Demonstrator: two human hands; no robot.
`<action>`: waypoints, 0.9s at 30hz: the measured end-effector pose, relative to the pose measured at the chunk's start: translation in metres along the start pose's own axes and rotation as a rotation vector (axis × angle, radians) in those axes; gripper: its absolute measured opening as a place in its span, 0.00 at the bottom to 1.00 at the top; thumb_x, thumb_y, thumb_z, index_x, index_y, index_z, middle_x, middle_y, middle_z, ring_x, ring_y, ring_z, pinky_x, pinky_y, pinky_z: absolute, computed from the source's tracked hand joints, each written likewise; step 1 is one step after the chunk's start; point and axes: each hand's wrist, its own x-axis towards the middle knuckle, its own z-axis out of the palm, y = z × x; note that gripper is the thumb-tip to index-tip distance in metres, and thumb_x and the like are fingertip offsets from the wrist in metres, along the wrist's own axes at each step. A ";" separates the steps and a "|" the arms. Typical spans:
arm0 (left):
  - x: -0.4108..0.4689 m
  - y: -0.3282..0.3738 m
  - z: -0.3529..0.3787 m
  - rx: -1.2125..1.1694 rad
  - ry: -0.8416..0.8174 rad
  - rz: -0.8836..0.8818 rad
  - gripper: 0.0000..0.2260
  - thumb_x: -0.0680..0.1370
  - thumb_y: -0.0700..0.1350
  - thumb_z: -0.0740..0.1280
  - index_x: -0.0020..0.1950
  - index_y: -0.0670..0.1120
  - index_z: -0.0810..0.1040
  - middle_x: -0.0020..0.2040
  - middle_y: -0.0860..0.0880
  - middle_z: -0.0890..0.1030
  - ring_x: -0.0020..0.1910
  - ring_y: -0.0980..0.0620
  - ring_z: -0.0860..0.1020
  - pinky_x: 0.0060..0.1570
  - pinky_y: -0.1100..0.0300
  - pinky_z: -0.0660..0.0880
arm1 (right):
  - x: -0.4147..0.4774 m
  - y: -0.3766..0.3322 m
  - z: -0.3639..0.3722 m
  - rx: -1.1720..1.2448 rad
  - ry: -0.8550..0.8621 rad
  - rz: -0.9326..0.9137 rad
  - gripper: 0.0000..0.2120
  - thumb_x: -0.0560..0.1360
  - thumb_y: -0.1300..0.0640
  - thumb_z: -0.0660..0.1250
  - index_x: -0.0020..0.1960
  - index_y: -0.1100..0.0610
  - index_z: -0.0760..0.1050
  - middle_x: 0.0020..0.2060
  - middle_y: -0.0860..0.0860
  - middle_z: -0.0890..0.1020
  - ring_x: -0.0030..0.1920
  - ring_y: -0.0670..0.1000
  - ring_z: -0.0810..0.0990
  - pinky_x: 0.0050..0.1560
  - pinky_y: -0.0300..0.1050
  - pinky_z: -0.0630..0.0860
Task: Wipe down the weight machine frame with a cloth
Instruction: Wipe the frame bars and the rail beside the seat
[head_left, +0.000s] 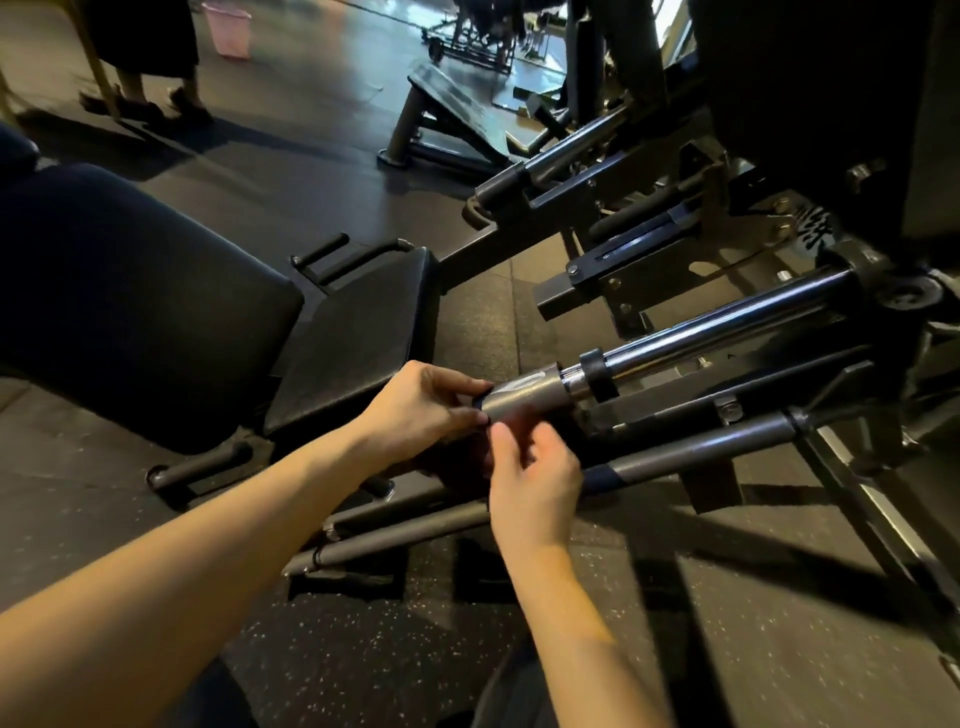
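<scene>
Our left hand (421, 402) and right hand (530, 467) pinch the sleeve (524, 397) end on the frame (649, 415). No cloth visible. Risk: bare fingers may smear the chrome (727, 332).

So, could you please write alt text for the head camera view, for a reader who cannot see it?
Two bare hands meet at the end of a grey metal sleeve on a chrome bar of a gym weight machine: the left hand pinches a small dark piece at the sleeve's end, the right hand just below. A black padded seat lies to the left.
</scene>
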 end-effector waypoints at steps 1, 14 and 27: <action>0.000 0.002 0.001 0.012 -0.006 -0.009 0.15 0.79 0.43 0.72 0.65 0.52 0.82 0.54 0.55 0.84 0.51 0.63 0.82 0.48 0.66 0.79 | -0.001 -0.004 -0.001 -0.012 -0.033 -0.031 0.11 0.80 0.56 0.69 0.39 0.53 0.74 0.33 0.47 0.80 0.36 0.41 0.81 0.39 0.36 0.79; 0.006 -0.003 -0.008 -0.019 -0.045 -0.037 0.15 0.77 0.44 0.75 0.63 0.53 0.83 0.56 0.55 0.85 0.54 0.59 0.83 0.55 0.61 0.80 | 0.038 0.005 -0.047 -0.592 0.157 -0.828 0.07 0.77 0.56 0.73 0.47 0.59 0.80 0.45 0.53 0.78 0.47 0.53 0.78 0.52 0.49 0.76; 0.037 -0.058 -0.009 -0.135 -0.055 0.105 0.22 0.67 0.54 0.83 0.58 0.50 0.86 0.47 0.57 0.87 0.47 0.63 0.84 0.52 0.63 0.79 | 0.075 -0.039 -0.012 -1.086 0.040 -0.908 0.11 0.83 0.56 0.62 0.49 0.56 0.81 0.45 0.51 0.82 0.49 0.54 0.81 0.67 0.54 0.71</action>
